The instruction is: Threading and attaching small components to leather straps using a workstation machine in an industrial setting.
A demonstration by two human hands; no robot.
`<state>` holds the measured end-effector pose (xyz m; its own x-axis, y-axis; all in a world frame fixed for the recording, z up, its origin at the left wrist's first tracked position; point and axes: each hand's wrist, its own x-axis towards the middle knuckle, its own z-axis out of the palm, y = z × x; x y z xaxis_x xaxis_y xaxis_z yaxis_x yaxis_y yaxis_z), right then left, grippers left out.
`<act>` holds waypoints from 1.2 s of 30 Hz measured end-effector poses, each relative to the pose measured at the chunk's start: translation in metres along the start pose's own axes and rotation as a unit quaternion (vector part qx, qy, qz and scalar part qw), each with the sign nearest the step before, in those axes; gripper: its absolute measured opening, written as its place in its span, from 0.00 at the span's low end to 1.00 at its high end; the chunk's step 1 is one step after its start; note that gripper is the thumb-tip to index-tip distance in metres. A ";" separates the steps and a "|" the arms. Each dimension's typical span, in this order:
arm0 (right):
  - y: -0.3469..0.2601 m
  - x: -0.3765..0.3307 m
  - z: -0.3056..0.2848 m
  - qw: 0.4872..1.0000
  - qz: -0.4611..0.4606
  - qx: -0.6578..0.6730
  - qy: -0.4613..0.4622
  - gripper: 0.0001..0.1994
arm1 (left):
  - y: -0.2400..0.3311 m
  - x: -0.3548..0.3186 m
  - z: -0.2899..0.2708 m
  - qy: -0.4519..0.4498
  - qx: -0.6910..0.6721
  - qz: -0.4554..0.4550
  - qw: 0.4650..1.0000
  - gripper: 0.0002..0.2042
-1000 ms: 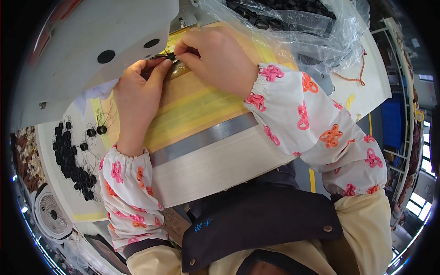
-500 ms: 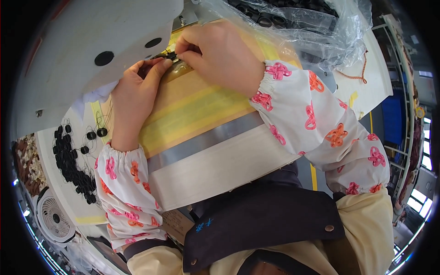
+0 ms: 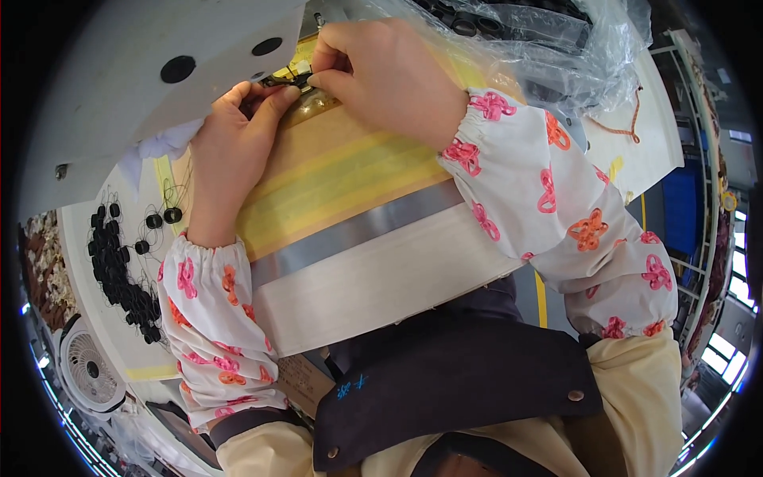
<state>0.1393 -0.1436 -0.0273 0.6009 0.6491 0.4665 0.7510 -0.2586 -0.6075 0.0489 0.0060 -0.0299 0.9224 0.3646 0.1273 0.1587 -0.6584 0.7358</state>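
Both hands meet at a small, lit work spot under the edge of a large white machine head [image 3: 167, 103], which looks like a sewing machine. My left hand [image 3: 237, 143] has its thumb and forefinger pinched on a small black piece [image 3: 301, 81] there. My right hand [image 3: 385, 75] pinches at the right end of that piece, fingertips nearly touching the left thumb. What the black piece is cannot be made out, as the fingers cover most of it. Under both hands lies a tan board [image 3: 318, 147] with yellow tape across it.
Several small black rolled pieces with loose threads [image 3: 119, 266] lie in a cluster on the left tabletop. A clear plastic bag [image 3: 548, 75] holding black rings [image 3: 465, 24] sits at the upper right. A white fan [image 3: 89, 370] stands lower left; a brown cord [image 3: 628, 127] lies right.
The view has shifted a little, so the machine and the pieces at left sit slightly higher. Both hands keep their pinch at the same spot on the black piece.
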 end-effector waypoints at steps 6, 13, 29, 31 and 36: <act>-0.006 -0.001 0.003 0.999 0.029 0.003 -0.017 0.04 | -0.006 -0.004 -0.002 -0.016 -0.067 -0.023 0.997 0.14; -0.005 -0.001 0.004 0.998 0.053 0.008 -0.036 0.04 | -0.005 -0.006 -0.002 -0.011 -0.026 -0.024 0.999 0.12; -0.014 -0.002 -0.002 0.996 0.067 0.043 -0.034 0.06 | -0.006 -0.014 -0.003 0.000 0.074 0.024 0.997 0.14; -0.012 -0.009 -0.011 0.997 0.062 0.051 -0.022 0.07 | 0.003 -0.023 -0.001 0.070 0.164 0.152 0.972 0.09; -0.011 -0.013 -0.011 0.980 0.108 0.143 -0.091 0.08 | 0.020 -0.063 0.003 0.013 0.074 0.222 0.972 0.06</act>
<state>0.1259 -0.1573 -0.0195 0.6597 0.7242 0.2010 0.4884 -0.2098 -0.8470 -0.0049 -0.0320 -0.0248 0.9028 0.0383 0.4283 -0.2017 -0.8420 0.5004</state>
